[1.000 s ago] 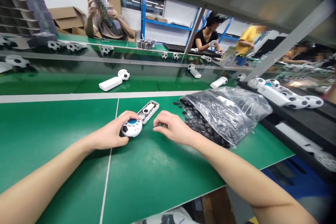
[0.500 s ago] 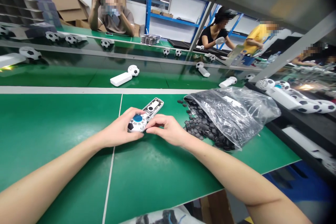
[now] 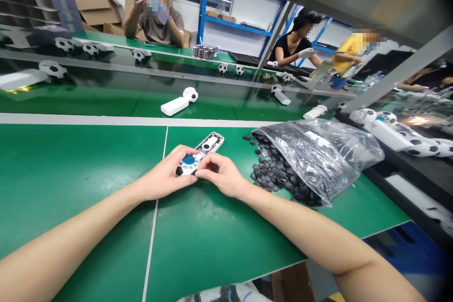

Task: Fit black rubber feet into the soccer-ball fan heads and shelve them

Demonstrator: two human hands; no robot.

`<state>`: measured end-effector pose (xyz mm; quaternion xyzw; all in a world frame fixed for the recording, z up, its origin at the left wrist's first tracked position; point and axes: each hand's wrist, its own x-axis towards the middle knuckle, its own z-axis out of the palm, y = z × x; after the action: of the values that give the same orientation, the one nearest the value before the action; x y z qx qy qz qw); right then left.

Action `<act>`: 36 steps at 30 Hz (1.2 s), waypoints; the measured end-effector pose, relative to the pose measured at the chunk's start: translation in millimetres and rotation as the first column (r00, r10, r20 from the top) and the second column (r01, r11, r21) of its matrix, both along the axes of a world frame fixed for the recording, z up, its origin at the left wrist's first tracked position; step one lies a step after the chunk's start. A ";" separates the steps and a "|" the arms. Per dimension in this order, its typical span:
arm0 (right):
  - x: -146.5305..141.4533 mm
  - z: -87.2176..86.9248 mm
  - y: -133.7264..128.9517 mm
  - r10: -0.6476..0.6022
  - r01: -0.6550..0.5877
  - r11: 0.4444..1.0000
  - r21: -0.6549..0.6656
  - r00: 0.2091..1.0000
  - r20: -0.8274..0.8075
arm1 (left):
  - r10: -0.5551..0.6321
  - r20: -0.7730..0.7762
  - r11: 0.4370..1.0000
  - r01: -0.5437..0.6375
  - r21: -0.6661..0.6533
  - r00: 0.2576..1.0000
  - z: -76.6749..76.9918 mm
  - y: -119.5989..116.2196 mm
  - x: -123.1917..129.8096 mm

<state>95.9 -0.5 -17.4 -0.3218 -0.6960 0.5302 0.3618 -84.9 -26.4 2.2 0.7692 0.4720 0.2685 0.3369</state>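
Observation:
A small football-patterned device (image 3: pixel 194 156) with a blue centre and an open white handle lies on the green table (image 3: pixel 88 170). My left hand (image 3: pixel 164 177) grips its round head from the left. My right hand (image 3: pixel 221 174) pinches the head's near edge from the right, fingers closed on it. What sits between those fingertips is too small to tell. A clear plastic bag (image 3: pixel 314 155) spilling several small black pieces lies just right of my right hand.
A conveyor belt (image 3: pixel 106 99) behind the table carries a finished white device (image 3: pixel 179 102) and others. Several more devices lie on a dark tray (image 3: pixel 399 134) at right. People sit across the line. The table's front edge runs near my right forearm.
My right hand moved left from the table beside the bag onto the device's head. My left hand kept its grip. The view shifted slightly.

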 end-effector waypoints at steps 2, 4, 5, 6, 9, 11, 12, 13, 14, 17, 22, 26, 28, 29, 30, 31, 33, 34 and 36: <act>0.9 -0.8 0.8 0.003 -0.003 1.000 0.017 1.000 0.007 | -0.001 -0.004 1.000 0.001 -0.008 1.000 0.1 0.1 0.1; 2.8 -0.5 2.4 -0.017 0.014 0.997 0.071 0.999 0.039 | -0.007 -0.005 1.000 0.007 -0.006 1.000 0.6 0.2 0.9; 4.1 0.4 3.4 -0.033 0.026 0.994 0.106 0.997 0.065 | -0.012 -0.005 1.000 0.012 -0.002 1.000 0.8 0.3 1.5; 5.4 1.7 4.4 -0.046 0.033 0.990 0.138 0.994 0.096 | -0.017 -0.006 1.000 0.017 0.004 1.000 1.0 0.3 2.2; 8.8 8.3 7.7 -0.010 -0.024 0.983 0.182 0.983 0.185 | -0.029 -0.022 0.999 0.029 0.034 0.999 0.6 0.7 4.1; 9.9 13.3 10.2 0.035 -0.073 0.985 0.156 0.971 0.236 | -0.022 -0.033 0.999 0.023 0.035 0.999 0.0 0.6 4.8; 10.0 15.5 11.7 0.048 -0.085 0.988 0.133 0.964 0.260 | -0.011 -0.035 1.000 0.012 0.025 0.999 -0.4 0.4 5.1; 10.0 17.3 13.3 0.060 -0.094 0.990 0.107 0.957 0.284 | 0.005 -0.034 1.000 -0.004 0.009 0.999 -0.7 0.0 5.3; 9.8 18.7 15.0 0.079 -0.110 0.991 0.083 0.948 0.307 | 0.023 -0.029 1.000 -0.023 -0.010 0.999 -1.1 -0.6 5.5; 8.8 19.7 20.2 0.160 -0.185 0.982 0.044 0.930 0.331 | 0.072 0.008 0.997 -0.071 -0.038 0.997 -2.8 -2.9 6.6; 7.4 12.4 26.0 0.192 -0.221 0.973 0.074 0.940 0.281 | 0.174 0.027 0.985 -0.174 -0.017 0.984 -7.4 -3.8 8.9; 8.9 9.5 24.5 0.190 -0.224 0.970 0.098 0.942 0.275 | 0.163 -0.014 0.986 -0.163 0.030 0.987 -8.8 -1.7 10.2; 9.8 11.8 23.7 0.198 -0.237 0.966 0.102 0.933 0.301 | 0.148 -0.025 0.989 -0.147 0.027 0.989 -7.9 -1.1 10.5; 10.0 13.6 23.9 0.201 -0.245 0.964 0.103 0.925 0.321 | 0.144 -0.025 0.989 -0.143 0.024 0.989 -7.2 -1.0 10.5; 9.9 15.8 24.4 0.202 -0.251 0.962 0.105 0.918 0.340 | 0.140 -0.024 0.990 -0.139 0.025 0.990 -6.5 -1.0 10.4; 9.5 18.0 25.3 0.201 -0.253 0.962 0.107 0.913 0.356 | 0.134 -0.027 0.991 -0.133 0.029 0.991 -5.9 -1.2 10.3; 8.4 22.0 27.2 0.203 -0.260 0.960 0.104 0.903 0.379 | 0.119 -0.041 0.992 -0.117 0.046 0.992 -5.4 -1.6 9.9; 7.9 23.6 27.7 0.210 -0.266 0.959 0.097 0.898 0.387 | 0.114 -0.050 0.992 -0.111 0.053 0.992 -5.5 -1.8 9.6; 7.4 25.6 26.6 0.199 -0.258 0.960 0.106 0.900 0.388 | 0.110 -0.055 0.993 -0.106 0.055 0.992 -6.4 -2.0 9.2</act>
<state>103.3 26.1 8.1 -0.3034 -0.8241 0.4425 0.1817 -75.7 -28.4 -4.2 0.7586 0.5154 0.2760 0.2878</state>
